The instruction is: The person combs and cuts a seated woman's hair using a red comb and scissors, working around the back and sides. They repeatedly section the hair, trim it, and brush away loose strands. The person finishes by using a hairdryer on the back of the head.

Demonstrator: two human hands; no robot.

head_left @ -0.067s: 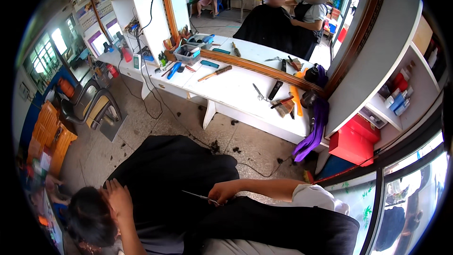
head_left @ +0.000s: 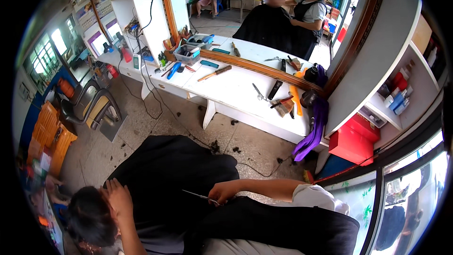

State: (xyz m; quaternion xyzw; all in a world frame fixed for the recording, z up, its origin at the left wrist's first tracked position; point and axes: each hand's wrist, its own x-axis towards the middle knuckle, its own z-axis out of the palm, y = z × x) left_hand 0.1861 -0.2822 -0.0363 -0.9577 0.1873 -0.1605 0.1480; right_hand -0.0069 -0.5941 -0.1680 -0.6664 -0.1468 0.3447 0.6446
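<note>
Held in the right grip (head_left: pixel 224 191): slim silver scissors (head_left: pixel 198 195), pointing left and slightly toward the upper edge of the view, with a long axis nearly level, dipping gently from the tips at left to the finger loops at right. Too small to tell any parting of the blades. Set above the dark folds of the black cape (head_left: pixel 165 170), well apart from the seated person's head (head_left: pixel 89 217). On the table (head_left: pixel 226 89), near the mirror (head_left: pixel 207 12): a clear plastic bin (head_left: pixel 187 56) with dark and bluish items inside, too small to name; just beside it, a brown holder (head_left: pixel 171 43) with several tools standing in it. At right, in the white shelf unit (head_left: pixel 377 101), bottles (head_left: pixel 400 102) in blue and white, with red ones further up; below, a red box (head_left: pixel 351 142), with contents hidden. Back at the scissors: loops within the curled fingers of the right grip, closed snugly around them, with blades reaching out to the left beyond the knuckles. Laid against the side of the head, with fingers extended along the hair: the left grip (head_left: pixel 119 199); cannot tell of anything held beneath the palm.
</note>
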